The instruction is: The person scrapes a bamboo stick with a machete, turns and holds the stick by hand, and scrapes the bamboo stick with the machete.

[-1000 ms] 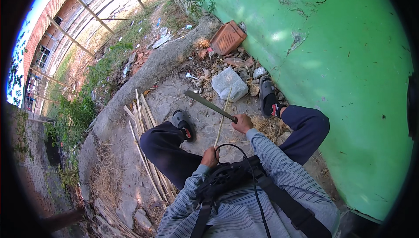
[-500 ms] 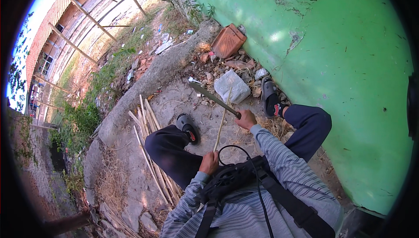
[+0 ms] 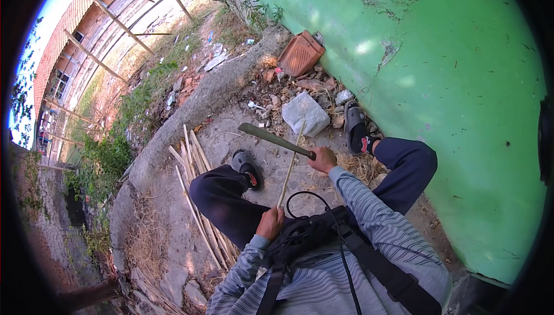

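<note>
Beside a green wall, on rough grey ground, a long, thin, pale strip is held by a person whose knees are spread apart, seen from above. The strip's near end is gripped in the closed left hand, close to the body; its far end is pointed away and is seen against a whitish stone block, though whether the two are touching cannot be told. By the right hand, fingers wrapped around a dark handle, a long knife is gripped. Its broad, dull blade is aimed forward and to the left, and the strip is crossed by it near the handle; contact there cannot be made out.

More pale strips are laid in a loose bundle on the ground, next to the left leg. The block is surrounded by rubble, and behind it a reddish-orange ridged piece is leaned near the wall. Grey shoes, dark trousers and a striped grey top are worn, with black straps over the top. To the left, the ground is bordered by a curved low concrete edge, beyond which green plants are seen.
</note>
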Available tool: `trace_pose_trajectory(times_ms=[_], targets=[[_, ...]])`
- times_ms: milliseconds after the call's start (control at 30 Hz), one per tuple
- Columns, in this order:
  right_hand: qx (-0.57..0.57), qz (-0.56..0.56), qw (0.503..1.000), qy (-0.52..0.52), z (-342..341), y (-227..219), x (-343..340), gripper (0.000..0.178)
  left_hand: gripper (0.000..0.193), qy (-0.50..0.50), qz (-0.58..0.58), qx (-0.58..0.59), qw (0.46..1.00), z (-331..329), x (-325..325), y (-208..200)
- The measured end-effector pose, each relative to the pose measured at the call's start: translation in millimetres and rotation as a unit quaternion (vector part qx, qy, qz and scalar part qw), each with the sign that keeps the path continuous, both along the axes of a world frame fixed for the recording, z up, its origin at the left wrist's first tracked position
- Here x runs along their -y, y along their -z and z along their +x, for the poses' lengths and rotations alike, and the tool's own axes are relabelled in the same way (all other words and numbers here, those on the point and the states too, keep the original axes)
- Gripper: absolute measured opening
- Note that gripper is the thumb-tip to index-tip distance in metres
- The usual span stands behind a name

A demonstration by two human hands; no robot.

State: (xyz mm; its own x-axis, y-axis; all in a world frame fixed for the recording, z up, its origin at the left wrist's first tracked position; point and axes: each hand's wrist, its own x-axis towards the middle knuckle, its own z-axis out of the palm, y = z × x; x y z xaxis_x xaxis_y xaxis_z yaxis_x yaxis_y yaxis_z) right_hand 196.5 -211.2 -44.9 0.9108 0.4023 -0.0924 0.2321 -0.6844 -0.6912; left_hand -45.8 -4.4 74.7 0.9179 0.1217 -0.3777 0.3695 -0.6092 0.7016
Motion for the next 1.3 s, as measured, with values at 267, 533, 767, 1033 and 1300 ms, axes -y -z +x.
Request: trace_pose_trajectory(times_ms=[267, 533, 767, 1033, 1300], targets=[[0.012, 0.008, 1.000, -0.012, -20.0, -5.1, -13.0, 0.027, 0.032, -0.005, -0.024, 0.009, 1.000, -10.7, -6.5, 10.2], [-0.011, -0.028, 0.999, 0.035, 11.0, -4.7, -1.4, 0.025, 0.032, 0.005, -0.006, 0.015, 1.000, -26.9, -6.7, 1.0], [-0.020, -0.034, 0.998, 0.044, 19.2, 4.3, 6.9, 0.021, 0.029, 0.002, -0.016, -0.009, 1.000, -27.7, -7.3, -20.4], [0.022, 0.026, 0.999, 0.010, -3.9, 5.5, -6.3, 0.022, 0.028, 0.008, 0.012, 0.037, 0.999, -38.8, -6.7, -2.3], [-0.008, -0.005, 1.000, 0.027, -5.4, 16.6, -0.7, 0.022, 0.033, 0.022, -0.022, -0.011, 0.999, -39.1, -9.4, 15.6]])
